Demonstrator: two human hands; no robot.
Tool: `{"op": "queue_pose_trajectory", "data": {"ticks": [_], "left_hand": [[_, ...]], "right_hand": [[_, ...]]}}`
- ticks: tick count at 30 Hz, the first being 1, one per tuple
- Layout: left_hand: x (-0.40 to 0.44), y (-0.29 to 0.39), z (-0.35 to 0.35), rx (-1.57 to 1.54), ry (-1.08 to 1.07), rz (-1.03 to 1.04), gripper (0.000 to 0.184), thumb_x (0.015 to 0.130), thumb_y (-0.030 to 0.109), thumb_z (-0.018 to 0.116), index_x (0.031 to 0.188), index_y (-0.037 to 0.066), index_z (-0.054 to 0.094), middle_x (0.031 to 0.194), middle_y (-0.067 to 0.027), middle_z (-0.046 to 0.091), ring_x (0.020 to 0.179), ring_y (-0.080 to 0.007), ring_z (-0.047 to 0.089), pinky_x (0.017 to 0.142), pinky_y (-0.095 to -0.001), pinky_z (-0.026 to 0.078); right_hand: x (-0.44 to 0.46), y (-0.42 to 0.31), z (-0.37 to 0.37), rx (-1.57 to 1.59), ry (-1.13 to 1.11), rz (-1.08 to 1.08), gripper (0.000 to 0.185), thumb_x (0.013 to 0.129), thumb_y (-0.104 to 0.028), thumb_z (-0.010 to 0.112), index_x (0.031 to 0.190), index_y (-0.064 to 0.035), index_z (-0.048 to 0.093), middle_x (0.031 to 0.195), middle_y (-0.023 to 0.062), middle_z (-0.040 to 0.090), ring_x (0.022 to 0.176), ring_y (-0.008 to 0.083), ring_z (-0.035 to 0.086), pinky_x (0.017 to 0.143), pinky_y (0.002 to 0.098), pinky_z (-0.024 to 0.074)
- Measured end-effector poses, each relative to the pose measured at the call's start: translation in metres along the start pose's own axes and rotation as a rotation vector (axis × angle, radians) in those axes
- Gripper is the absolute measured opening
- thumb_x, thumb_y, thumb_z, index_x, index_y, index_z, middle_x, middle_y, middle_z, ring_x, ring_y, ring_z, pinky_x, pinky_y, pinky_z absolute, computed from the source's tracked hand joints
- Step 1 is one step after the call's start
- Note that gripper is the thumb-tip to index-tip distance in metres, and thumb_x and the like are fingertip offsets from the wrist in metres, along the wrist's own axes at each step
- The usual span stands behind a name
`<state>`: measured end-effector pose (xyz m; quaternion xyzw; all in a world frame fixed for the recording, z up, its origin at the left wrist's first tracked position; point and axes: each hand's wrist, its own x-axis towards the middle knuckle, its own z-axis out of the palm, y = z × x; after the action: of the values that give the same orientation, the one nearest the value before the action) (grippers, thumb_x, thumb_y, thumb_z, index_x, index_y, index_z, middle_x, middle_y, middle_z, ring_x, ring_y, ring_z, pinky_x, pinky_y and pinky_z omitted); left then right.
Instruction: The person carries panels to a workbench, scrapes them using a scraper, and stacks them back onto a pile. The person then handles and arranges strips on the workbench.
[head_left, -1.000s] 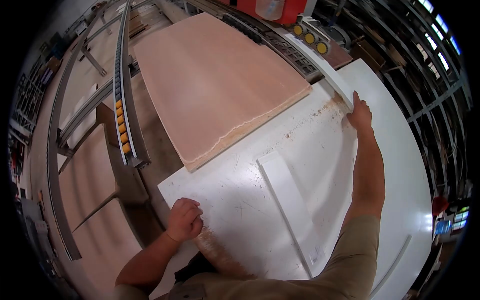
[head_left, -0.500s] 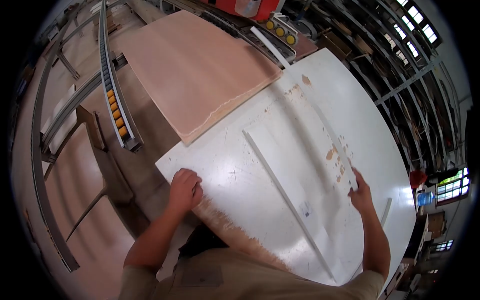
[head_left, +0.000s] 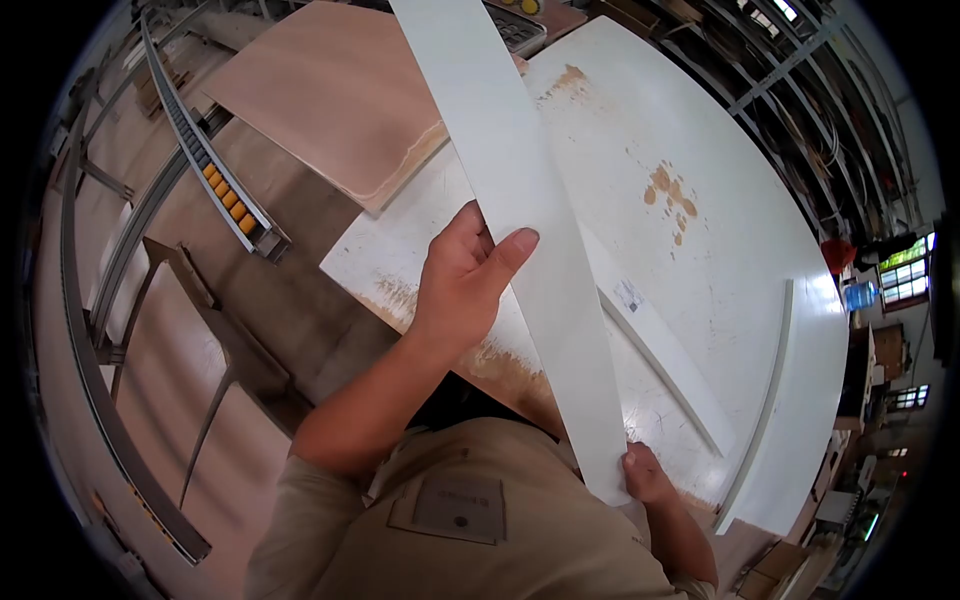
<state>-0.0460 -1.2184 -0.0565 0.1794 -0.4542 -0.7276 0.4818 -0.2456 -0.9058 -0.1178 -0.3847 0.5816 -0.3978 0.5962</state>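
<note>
A long white board (head_left: 545, 240) is raised slantwise before me, from the top of the view down to my waist. My left hand (head_left: 465, 265) grips its left edge near the middle, thumb on the face and fingers partly hidden behind. At the lower end my right hand (head_left: 645, 472) is closed on the right edge. Behind and below it, a second white strip with a small label (head_left: 670, 360) lies on the white worktable (head_left: 700, 140), partly covered by the raised board.
A pinkish panel (head_left: 320, 90) lies beyond the table's left corner. Another white piece (head_left: 765, 420) rests on the table at the right. A roller rail (head_left: 200, 160) runs along the left, near stacked curved panels (head_left: 170, 370). Racks (head_left: 800, 110) stand at the upper right.
The board in my right hand has come off the table toward my body and now stands slanted. My left hand has left the table edge and taken hold of it.
</note>
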Motion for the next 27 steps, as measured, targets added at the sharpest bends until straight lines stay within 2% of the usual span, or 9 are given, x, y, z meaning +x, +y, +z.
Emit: {"op": "queue_pose_trajectory", "data": {"ticks": [1,2,3,5,9,13,19,22,27], "left_hand": [[-0.002,0.000,-0.001,0.002,-0.013,-0.004,0.030,0.100,0.012,0.056,0.123,-0.006,0.051,0.108,-0.0082,0.065,0.099,-0.0106,0.060,0.088,-0.0275,0.049],[-0.004,0.000,-0.004,0.033,-0.087,-0.028,0.030,0.100,0.012,0.056,0.124,-0.006,0.051,0.108,-0.0078,0.065,0.098,-0.0104,0.060,0.087,-0.0272,0.049],[-0.007,0.000,-0.006,0.066,-0.160,-0.050,0.030,0.101,0.013,0.055,0.124,-0.006,0.051,0.108,-0.0074,0.065,0.097,-0.0103,0.060,0.087,-0.0270,0.049],[-0.012,0.000,-0.003,0.102,-0.195,-0.082,0.032,0.101,0.014,0.054,0.126,-0.006,0.051,0.109,-0.0074,0.064,0.096,-0.0105,0.059,0.087,-0.0274,0.049],[-0.016,0.007,0.003,0.074,-0.208,-0.106,0.036,0.102,0.017,0.051,0.131,-0.005,0.048,0.111,-0.0067,0.063,0.096,-0.0108,0.057,0.089,-0.0292,0.048],[-0.015,0.011,-0.006,0.163,-0.279,-0.071,0.038,0.103,0.018,0.050,0.132,-0.005,0.047,0.112,-0.0064,0.062,0.099,-0.0114,0.057,0.090,-0.0306,0.048],[-0.016,0.012,-0.004,0.161,-0.341,-0.072,0.036,0.100,0.011,0.051,0.131,-0.006,0.047,0.114,-0.0069,0.062,0.103,-0.0119,0.057,0.092,-0.0309,0.047],[-0.026,0.005,0.014,0.059,-0.261,-0.140,0.038,0.097,0.008,0.057,0.130,-0.006,0.047,0.114,-0.0091,0.062,0.104,-0.0130,0.059,0.091,-0.0306,0.048],[-0.046,-0.014,0.030,0.250,-0.204,-0.325,0.044,0.093,0.013,0.065,0.127,-0.007,0.047,0.112,-0.0132,0.063,0.101,-0.0149,0.061,0.087,-0.0296,0.050]], "right_hand": [[-0.001,0.000,0.001,-0.113,0.063,0.005,0.056,0.102,-0.041,0.043,0.124,0.0077,0.058,0.090,0.0078,0.068,0.081,0.0135,0.060,0.074,0.0298,0.0479],[0.000,0.004,0.005,-0.193,0.163,-0.046,0.046,0.101,-0.037,0.046,0.109,0.0036,0.066,0.079,0.0049,0.064,0.074,0.0106,0.054,0.067,0.0290,0.0445],[0.001,0.005,0.009,-0.186,0.172,-0.051,0.046,0.101,-0.037,0.046,0.109,0.0036,0.066,0.079,0.0049,0.064,0.074,0.0106,0.054,0.067,0.0290,0.0445],[0.006,0.002,0.015,-0.256,0.285,-0.082,0.044,0.101,-0.038,0.046,0.099,0.0026,0.064,0.073,0.0040,0.058,0.070,0.0102,0.050,0.064,0.0289,0.0434],[0.010,-0.009,0.018,-0.297,0.325,-0.100,0.044,0.102,-0.039,0.046,0.094,0.0010,0.062,0.070,0.0040,0.056,0.068,0.0106,0.049,0.063,0.0281,0.0429],[0.010,-0.014,0.017,-0.320,0.335,-0.098,0.046,0.102,-0.041,0.044,0.089,0.0003,0.059,0.065,0.0035,0.050,0.064,0.0105,0.044,0.059,0.0296,0.0396],[0.015,-0.021,0.012,-0.399,0.365,-0.100,0.047,0.102,-0.040,0.043,0.081,0.0010,0.051,0.060,0.0054,0.040,0.061,0.0105,0.037,0.054,0.0306,0.0351],[0.025,-0.044,0.021,-0.377,0.371,-0.127,0.046,0.102,-0.038,0.045,0.079,0.0017,0.049,0.059,0.0060,0.038,0.062,0.0102,0.036,0.054,0.0306,0.0347],[0.042,-0.076,0.036,-0.438,0.405,-0.053,0.047,0.103,-0.037,0.046,0.079,0.0030,0.050,0.058,0.0067,0.040,0.063,0.0092,0.035,0.055,0.0311,0.0360]]}}
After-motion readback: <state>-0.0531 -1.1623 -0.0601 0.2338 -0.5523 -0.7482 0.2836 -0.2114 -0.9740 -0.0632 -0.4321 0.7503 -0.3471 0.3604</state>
